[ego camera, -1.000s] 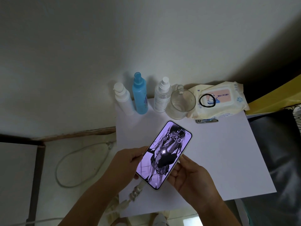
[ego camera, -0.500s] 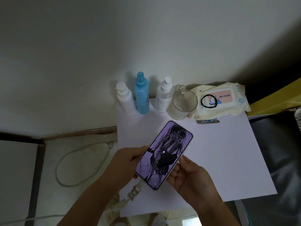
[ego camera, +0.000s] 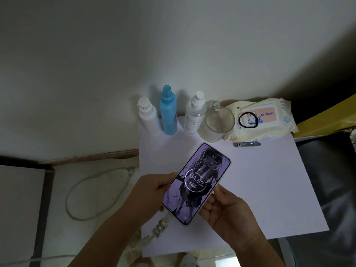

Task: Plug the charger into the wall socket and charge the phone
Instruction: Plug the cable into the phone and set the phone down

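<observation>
I hold the phone [ego camera: 196, 183] over the white table [ego camera: 269, 185], my left hand [ego camera: 152, 191] and right hand [ego camera: 229, 209] gripping its edges; its screen reads 64.82, the charger cable [ego camera: 160, 227] plugged into its bottom end

Head view: the left hand [ego camera: 152, 191] and right hand [ego camera: 226, 210] hold a phone [ego camera: 196, 183] tilted above a white worktop [ego camera: 269, 180], each grip closed on one long edge; the lit screen shows a charging ring reading 64.82 %. A cable [ego camera: 160, 227] with a braided sleeve enters the phone's lower end and runs down off the worktop's near-left corner, and a pale cord [ego camera: 92, 197] lies looped on the floor to the left. Along the wall stand a white bottle [ego camera: 149, 117], a blue spray bottle [ego camera: 169, 114], a clear spray bottle [ego camera: 195, 114] and a glass mug [ego camera: 218, 123], beside a wipes pack [ego camera: 264, 119] bearing a black hair tie [ego camera: 248, 120], with nail clippers [ego camera: 247, 144] just in front of the pack.
</observation>
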Available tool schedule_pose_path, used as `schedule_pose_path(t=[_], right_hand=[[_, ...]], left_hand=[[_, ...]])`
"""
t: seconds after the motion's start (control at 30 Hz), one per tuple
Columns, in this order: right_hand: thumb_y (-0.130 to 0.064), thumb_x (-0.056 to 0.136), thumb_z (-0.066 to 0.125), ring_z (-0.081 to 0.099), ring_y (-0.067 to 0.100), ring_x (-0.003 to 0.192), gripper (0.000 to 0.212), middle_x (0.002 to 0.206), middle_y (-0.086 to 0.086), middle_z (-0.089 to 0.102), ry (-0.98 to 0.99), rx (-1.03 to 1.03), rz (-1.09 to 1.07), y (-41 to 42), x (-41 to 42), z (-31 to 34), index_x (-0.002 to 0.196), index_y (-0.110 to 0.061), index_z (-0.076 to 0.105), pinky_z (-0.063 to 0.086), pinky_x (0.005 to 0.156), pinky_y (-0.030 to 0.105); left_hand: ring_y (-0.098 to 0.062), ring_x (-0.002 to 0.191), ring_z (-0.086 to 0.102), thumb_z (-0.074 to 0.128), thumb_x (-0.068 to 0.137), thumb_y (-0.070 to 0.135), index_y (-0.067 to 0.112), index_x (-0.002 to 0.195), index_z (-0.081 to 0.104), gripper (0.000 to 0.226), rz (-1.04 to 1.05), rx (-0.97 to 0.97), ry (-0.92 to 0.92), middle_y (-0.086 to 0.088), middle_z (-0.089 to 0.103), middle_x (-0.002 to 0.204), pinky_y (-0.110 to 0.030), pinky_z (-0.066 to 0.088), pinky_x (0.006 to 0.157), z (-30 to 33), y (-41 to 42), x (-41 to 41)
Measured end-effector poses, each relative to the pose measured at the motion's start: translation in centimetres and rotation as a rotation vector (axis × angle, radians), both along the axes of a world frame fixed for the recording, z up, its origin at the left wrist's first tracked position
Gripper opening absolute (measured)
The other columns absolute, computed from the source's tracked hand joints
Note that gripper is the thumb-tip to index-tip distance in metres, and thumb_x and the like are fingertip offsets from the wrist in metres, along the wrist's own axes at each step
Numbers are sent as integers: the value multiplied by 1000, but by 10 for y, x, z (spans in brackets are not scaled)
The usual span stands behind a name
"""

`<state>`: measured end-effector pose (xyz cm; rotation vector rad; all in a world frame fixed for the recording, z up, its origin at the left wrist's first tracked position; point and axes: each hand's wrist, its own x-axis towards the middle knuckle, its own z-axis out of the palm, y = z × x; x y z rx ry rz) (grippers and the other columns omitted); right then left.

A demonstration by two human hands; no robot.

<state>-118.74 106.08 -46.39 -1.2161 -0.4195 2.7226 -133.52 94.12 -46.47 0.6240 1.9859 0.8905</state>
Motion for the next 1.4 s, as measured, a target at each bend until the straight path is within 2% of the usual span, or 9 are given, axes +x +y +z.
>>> schedule_pose_path(t=[0.17, 0.37, 0.5, 0.67, 0.8, 0.87, 1.0, 1.3, 1.4], right_hand=[[-9, 74, 47, 74, 27, 71, 30, 77, 16, 76, 8, 8, 36, 1, 2, -2, 78, -3, 76, 61, 59, 35], [-11, 77, 45, 73, 21, 63, 32, 68, 10, 75, 17, 16, 62, 6, 2, 1, 73, -6, 77, 59, 56, 29], [-5, 92, 37, 74, 25, 70, 39, 81, 16, 76, -81, 103, 122, 10, 0, -3, 84, -4, 75, 60, 57, 30], [-6, 95, 41, 71, 25, 69, 28, 84, 17, 76, -402, 419, 429, 10, -8, -5, 97, -2, 69, 59, 57, 27], [-6, 96, 41, 64, 25, 55, 24, 69, 18, 66, -633, 466, 599, 7, -21, -10, 82, -2, 61, 57, 46, 27], [-5, 96, 40, 61, 26, 53, 29, 63, 17, 62, -691, 426, 617, 7, -26, -12, 71, -4, 56, 56, 48, 31], [-5, 95, 42, 59, 28, 52, 39, 60, 18, 60, -763, 337, 658, 9, -32, -18, 59, 1, 55, 54, 55, 35], [-6, 95, 40, 58, 29, 53, 38, 65, 19, 60, -878, 298, 738, 9, -41, -38, 62, 4, 58, 54, 58, 36], [-8, 95, 40, 56, 26, 51, 34, 65, 17, 58, -901, 335, 734, 8, -38, -37, 67, 2, 56, 54, 45, 31]], left_hand=[[1, 44, 55, 44, 90, 4, 25, 117, 56, 37, 17, -21, -5, 4, 63, 97, -12, 50, 41, -4, 1, -2], [-6, 44, 52, 45, 90, 4, 26, 116, 57, 37, 9, -7, -14, -21, 69, 86, -10, 49, 43, -4, 0, 0], [0, 43, 53, 45, 90, 3, 41, 110, 53, 44, 36, 49, -31, -5, 67, 88, -8, 47, 43, -5, 0, 2], [-2, 69, 65, 44, 90, 5, 20, 118, 58, 34, 25, -39, 59, -12, 72, 97, -11, 52, 61, -13, 0, 1], [19, 54, 53, 42, 90, 3, 21, 108, 65, 34, -8, -10, 63, 23, 65, 66, 3, 38, 51, -19, 0, 5], [16, 57, 56, 41, 90, 3, 20, 105, 67, 34, -24, -20, 123, 19, 63, 67, -1, 42, 53, -23, 1, 5], [-20, 80, 62, 38, 89, 6, 9, 100, 63, 27, -157, -126, 319, -10, 65, 84, -27, 47, 73, -38, 3, 8], [-15, 84, 54, 35, 93, 15, 16, 122, 44, 30, -200, -204, 408, -6, 49, 110, -23, 49, 77, -50, 3, 22], [-12, 89, 49, 37, 92, 14, 18, 125, 40, 34, -178, -176, 413, -5, 48, 112, -18, 43, 77, -51, 1, 26]])
